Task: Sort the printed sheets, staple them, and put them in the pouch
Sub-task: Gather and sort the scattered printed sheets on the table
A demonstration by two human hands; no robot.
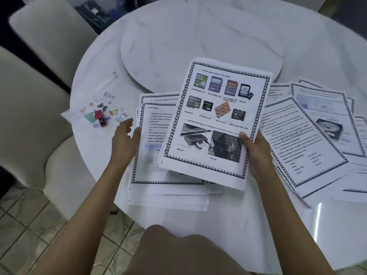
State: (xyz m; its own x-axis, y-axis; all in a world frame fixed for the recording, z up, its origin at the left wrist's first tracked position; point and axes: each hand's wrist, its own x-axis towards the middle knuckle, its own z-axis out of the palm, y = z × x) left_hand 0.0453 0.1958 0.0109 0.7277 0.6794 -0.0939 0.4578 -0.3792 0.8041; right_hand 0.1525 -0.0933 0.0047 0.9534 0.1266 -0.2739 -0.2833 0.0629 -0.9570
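My right hand [256, 149] pinches the right edge of a printed sheet [218, 120] showing memory cards and USB ports, thumb on top, and holds it tilted above the table. Under it lies a stack of bordered sheets [155, 139]. My left hand [125, 139] touches the left edge of that stack with loosely bent fingers. More printed sheets [309, 135] lie fanned out to the right. A small red stapler [100, 118] stands on a clear pouch with colourful prints [97, 104] at the left of the table.
The round white marble table [198, 26] has a raised turntable [178, 50] in its middle. Two cream chairs [39, 96] stand close on the left. Tiled floor shows below the table's near edge.
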